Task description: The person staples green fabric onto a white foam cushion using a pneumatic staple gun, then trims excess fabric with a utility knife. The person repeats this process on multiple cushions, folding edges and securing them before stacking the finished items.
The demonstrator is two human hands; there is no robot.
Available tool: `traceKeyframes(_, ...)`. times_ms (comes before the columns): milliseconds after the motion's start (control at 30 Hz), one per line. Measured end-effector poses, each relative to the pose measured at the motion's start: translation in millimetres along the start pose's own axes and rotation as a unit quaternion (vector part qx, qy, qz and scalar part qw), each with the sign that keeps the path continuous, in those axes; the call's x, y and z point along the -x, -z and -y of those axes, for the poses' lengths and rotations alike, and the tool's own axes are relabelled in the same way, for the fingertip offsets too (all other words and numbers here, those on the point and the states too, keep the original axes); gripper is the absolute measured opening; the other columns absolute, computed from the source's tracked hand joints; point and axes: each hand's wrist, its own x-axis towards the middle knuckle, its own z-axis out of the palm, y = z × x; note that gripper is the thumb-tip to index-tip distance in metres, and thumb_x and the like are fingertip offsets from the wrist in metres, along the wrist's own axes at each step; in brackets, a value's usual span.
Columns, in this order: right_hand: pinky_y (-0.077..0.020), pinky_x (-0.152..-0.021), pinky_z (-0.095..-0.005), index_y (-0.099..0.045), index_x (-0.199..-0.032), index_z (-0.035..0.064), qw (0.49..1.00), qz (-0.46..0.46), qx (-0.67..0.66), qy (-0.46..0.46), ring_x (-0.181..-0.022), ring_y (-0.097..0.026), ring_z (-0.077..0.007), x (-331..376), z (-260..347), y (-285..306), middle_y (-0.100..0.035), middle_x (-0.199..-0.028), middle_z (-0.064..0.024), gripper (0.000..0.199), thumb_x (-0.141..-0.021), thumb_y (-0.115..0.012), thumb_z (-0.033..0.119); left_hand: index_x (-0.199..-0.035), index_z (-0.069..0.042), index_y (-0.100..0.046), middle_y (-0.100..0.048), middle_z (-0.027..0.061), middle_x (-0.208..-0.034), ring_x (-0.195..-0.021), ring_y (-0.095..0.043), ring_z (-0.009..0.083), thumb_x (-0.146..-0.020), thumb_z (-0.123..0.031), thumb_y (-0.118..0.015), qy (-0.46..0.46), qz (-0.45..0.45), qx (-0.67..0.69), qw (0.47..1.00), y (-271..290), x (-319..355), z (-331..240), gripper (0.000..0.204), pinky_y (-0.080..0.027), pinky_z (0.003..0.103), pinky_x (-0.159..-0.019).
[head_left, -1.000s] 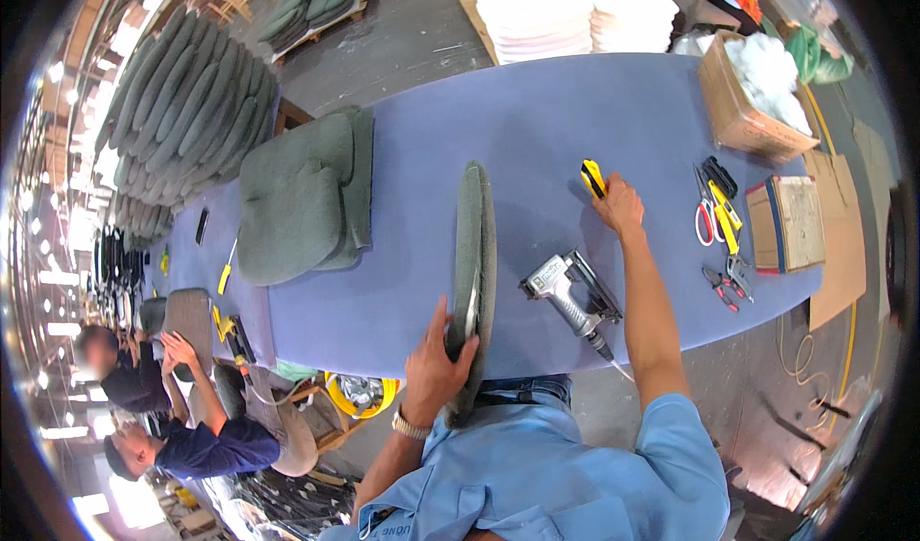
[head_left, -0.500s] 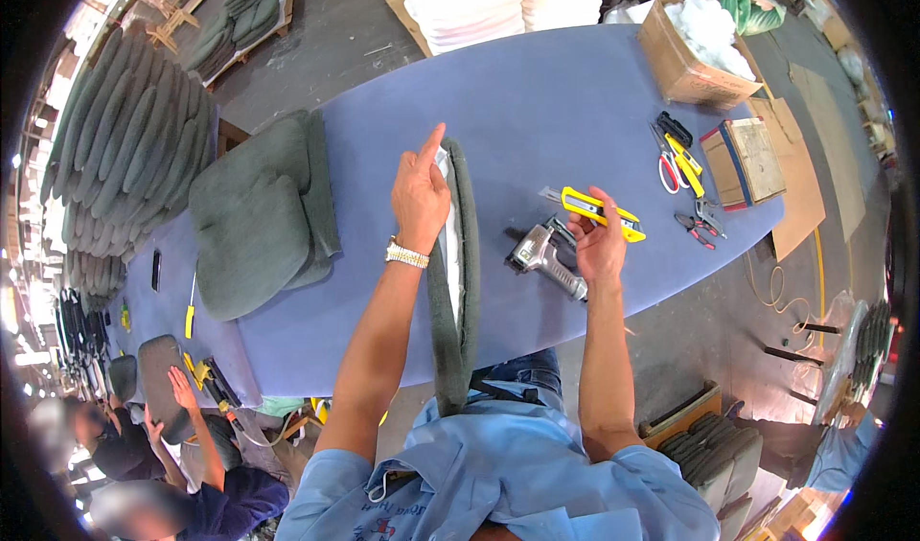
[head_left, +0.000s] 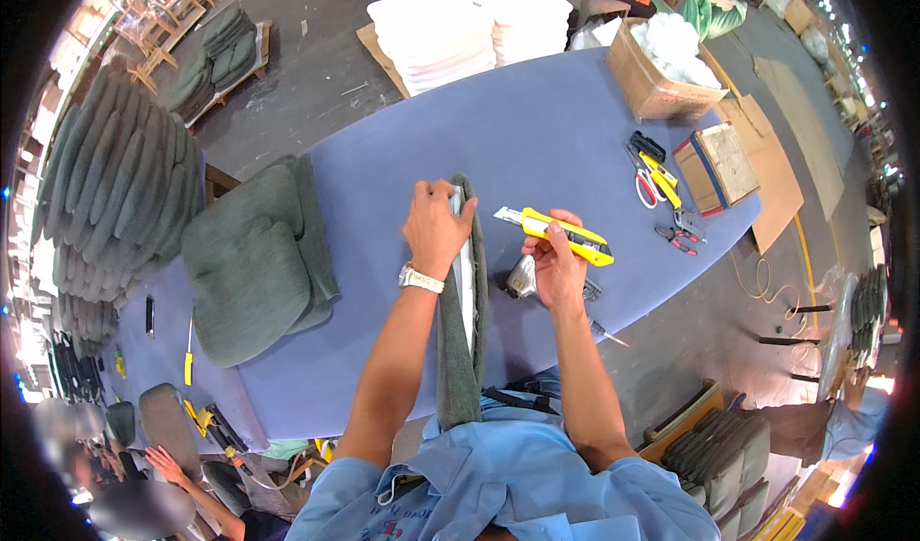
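Grey-green fabric cushion (head_left: 460, 373) looks light, soft, squashy. Left hand (head_left: 437, 230) clasps its open edge, a sensible hold; right hand (head_left: 558, 271) has fingers wrapped round rigid yellow cutter (head_left: 581, 244).

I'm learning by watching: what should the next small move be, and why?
Probably bring the yellow cutter toward the open edge of the cushion: the right hand has it blade out and pointing that way, while the left hand holds the cushion's far end.
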Motion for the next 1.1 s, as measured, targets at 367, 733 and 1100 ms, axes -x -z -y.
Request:
traceKeyframes(367,-0.0605,-0.072,-0.0341,-0.053,-0.143,0.0038,0.997,0.021,0.071,0.029,-0.081,-0.069,-0.0182,18,12,-4,-0.069,-0.101,-0.0115,0.041,-0.107,-0.062,0.022,-0.089,-0.005,-0.068,-0.063,0.0142,-0.099,-0.087,-0.066,0.0369,-0.09,-0.017,-0.075,-0.002,-0.05,0.136,0.989,-18,6,17,0.014,-0.053,0.048,-0.075)
traceKeyframes(733,-0.0582,-0.069,-0.0276,-0.055,-0.124,0.0018,0.925,0.107,0.218,0.292,-0.077,-0.068,-0.0134,20,34,-75,-0.069,-0.098,-0.0106,0.039,-0.095,-0.079,0.009,-0.081,0.0,-0.066,-0.064,0.0136,-0.094,-0.092,-0.062,0.031,-0.091,-0.013,-0.076,0.113,-0.221,0.262,0.933,-28,-6,66,0.019,-0.05,0.044,-0.086)
traceKeyframes(1100,-0.0581,-0.081,-0.0311,-0.062,-0.131,0.0005,0.957,0.118,0.25,0.083,-0.089,-0.069,-0.0156,-32,-49,-79,-0.072,-0.109,-0.012,0.038,-0.097,-0.074,0.012,-0.085,-0.002,-0.067,-0.069,0.013,-0.093,-0.093,-0.066,0.0313,-0.09,-0.017,-0.078,0.054,-0.159,0.139,0.976,-2,-21,82,0.019,-0.051,0.042,-0.087)
